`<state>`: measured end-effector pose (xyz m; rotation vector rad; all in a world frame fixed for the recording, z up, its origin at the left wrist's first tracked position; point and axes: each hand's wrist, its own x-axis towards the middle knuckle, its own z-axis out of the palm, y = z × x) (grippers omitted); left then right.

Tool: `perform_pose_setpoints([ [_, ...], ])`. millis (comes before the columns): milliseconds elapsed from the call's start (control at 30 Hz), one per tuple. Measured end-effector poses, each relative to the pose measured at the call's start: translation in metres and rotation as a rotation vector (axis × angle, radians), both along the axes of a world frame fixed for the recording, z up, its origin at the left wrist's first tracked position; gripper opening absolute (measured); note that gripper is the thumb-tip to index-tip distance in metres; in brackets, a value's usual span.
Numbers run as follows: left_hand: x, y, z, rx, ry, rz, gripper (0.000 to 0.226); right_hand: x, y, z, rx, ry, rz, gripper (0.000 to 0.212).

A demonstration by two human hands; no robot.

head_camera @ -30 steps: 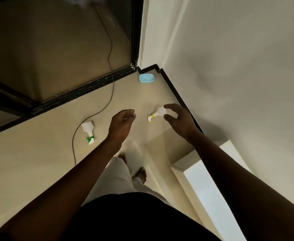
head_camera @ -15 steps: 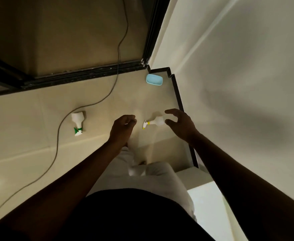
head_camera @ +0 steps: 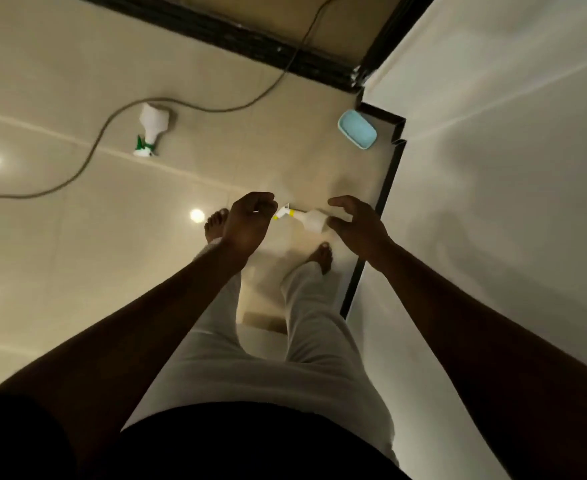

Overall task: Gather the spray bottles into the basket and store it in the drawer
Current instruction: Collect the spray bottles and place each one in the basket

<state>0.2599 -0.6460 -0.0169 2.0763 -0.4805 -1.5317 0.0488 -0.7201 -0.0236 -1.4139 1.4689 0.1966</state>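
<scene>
Bottle [head_camera: 312, 220] just beside right hand [head_camera: 358, 227]

Head-worn camera looks steeply down over left hand [head_camera: 250, 221] and right hand [head_camera: 359, 225] to floor [head_camera: 60, 258].

No text, label, brand, number or sign can be read.
- Green-nozzle bottle [head_camera: 153, 128], on the floor: white body, too small and dim to make out any print.
- Yellow-nozzle bottle [head_camera: 311, 220], on the floor: the same; any marking cannot be told.
- Basket [head_camera: 357, 129], by the wall corner: pale blue, no lettering legible on the side that shows.
</scene>
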Motion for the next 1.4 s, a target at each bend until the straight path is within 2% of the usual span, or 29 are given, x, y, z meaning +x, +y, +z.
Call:
perform_pose_setpoints([
  [133, -0.039, 0.009, -0.069, 0.074, -0.013, 0.152, 0.031, -0.014, -0.010, -0.070, 0.046, 0.005, 0.090, 0.045],
  [533, -0.097, 0.032, -0.332, 0.308, 0.191, 0.499, 0.037, -0.032, -0.011, -0.325, 0.127, 0.064, 0.270, 0.049],
  [667, -0.111, 0.027, -0.399, 0.404, 0.222, 0.507, 0.037, -0.029, -0.014, -0.391, 0.136, 0.083, 0.302, 0.052],
  [733, -0.121, 0.024, -0.429, 0.450, 0.279, 0.531, 0.032, -0.026, -0.015, -0.421, 0.145, 0.107, 0.319, 0.054],
  [900, -0.151, 0.016, -0.488, 0.522, 0.467, 0.630, 0.043, -0.024, -0.017, -0.478, 0.175, 0.170, 0.353, 0.062],
  [967, -0.160, 0.012, -0.507, 0.502, 0.535, 0.672, 0.042, -0.022, -0.017, -0.493, 0.185, 0.198, 0.370, 0.062],
  [1100, -0.165, 0.005, -0.517, 0.439, 0.586, 0.796, 0.020, -0.019, -0.014, -0.504, 0.182, 0.252, 0.377, 0.060],
  [1233, -0.159, 0.006, -0.502, 0.359, 0.615, 0.915, 0.044, -0.013, -0.007, -0.490, 0.136, 0.261, 0.332, 0.057],
  [1400, -0.126, 0.010, -0.438, 0.248, 0.573, 1.019, 0.050, 0.016, -0.003, -0.425, 0.072, 0.166, 0.251, 0.056],
])
